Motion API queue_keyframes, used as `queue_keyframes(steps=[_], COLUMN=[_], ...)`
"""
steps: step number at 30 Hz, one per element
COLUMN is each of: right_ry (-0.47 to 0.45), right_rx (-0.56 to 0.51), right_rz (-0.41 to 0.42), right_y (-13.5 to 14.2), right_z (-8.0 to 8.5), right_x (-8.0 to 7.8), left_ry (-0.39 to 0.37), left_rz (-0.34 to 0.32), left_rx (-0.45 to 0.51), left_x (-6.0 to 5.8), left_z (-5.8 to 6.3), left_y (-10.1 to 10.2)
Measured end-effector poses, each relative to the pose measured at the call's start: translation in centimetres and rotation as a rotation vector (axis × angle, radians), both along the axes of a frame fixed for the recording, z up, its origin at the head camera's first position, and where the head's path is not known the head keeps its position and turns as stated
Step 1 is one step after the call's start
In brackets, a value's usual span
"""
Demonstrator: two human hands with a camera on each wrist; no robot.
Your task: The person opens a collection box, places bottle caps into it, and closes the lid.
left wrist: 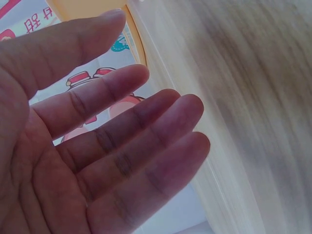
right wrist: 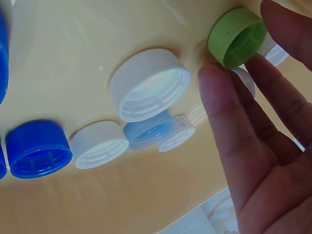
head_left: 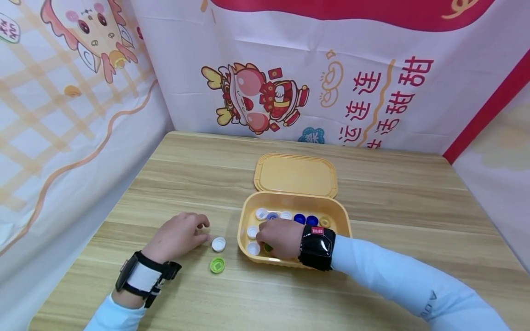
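My right hand (head_left: 283, 237) reaches into a yellow plastic box (head_left: 344, 215) and pinches a green bottle cap (right wrist: 233, 36) between thumb and fingers, low over the box floor. Around it in the box lie several caps, among them a white cap (right wrist: 148, 85), a dark blue cap (right wrist: 39, 148) and a light blue cap (right wrist: 148, 130). My left hand (head_left: 175, 236) hovers just above the table with loosely bent fingers; its palm, seen in the left wrist view, holds nothing. Close to its fingertips, a white bottle cap (head_left: 218, 244) lies on the table, with another green cap (head_left: 217, 265) nearer me.
Behind the box a flat yellow lid (head_left: 296, 175) lies on the wooden table (head_left: 397, 193). A printed cloth (head_left: 265, 41) hangs along the table's far edge, and more cloth covers the left side.
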State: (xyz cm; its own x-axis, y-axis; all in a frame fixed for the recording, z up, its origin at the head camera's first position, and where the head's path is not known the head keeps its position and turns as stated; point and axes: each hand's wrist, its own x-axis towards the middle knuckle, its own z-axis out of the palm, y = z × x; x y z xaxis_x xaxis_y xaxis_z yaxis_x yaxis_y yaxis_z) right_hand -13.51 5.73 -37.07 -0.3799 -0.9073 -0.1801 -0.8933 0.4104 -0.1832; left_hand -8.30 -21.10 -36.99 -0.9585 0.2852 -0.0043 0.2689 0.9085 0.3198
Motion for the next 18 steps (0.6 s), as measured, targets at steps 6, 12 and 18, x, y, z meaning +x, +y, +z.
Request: queue_keyframes(steps=[6,12,18], right_ry=[0.001,-0.008,-0.023], right_rx=[0.008,-0.01,-0.081], right_rz=[-0.01,-0.033,-0.05], right_y=[0.2,0.7,2.0], right_z=[0.1,1.1,2.7], right_x=[0.0,0.0,-0.1], left_ry=[0.0,0.001,-0.001], left_rz=[-0.005,-0.009,-0.004], left_rx=[-0.002,-0.006,-0.012], left_x=[-0.1,-0.1,-0.2], left_z=[0.1,0.0,0.0], left_y=[0.2,0.3,0.4])
